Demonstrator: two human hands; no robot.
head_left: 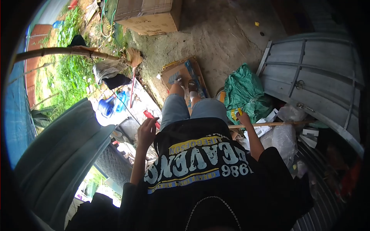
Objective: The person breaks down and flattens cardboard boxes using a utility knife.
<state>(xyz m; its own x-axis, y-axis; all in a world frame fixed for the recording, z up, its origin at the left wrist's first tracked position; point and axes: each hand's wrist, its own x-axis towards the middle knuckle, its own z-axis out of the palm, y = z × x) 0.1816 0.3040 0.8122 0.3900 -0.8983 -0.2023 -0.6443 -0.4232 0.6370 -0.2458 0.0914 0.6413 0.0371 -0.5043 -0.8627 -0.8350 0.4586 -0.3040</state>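
My left hand is out in front of my left side, its fingers closed round a small red object whose kind I cannot tell. A thin dark rod or cord runs close by it. On the other side, my right hand grips a small yellow object with a pale middle, at the lower edge of a green plastic sack. A long wooden stick passes beside my right wrist. My feet rest on a flat cardboard piece.
A large cardboard box stands ahead on the concrete floor. To the right are a metal gate panel and clear plastic bags. At left are a broom, a bamboo pole, blue plastic containers and a draped grey-green sheet.
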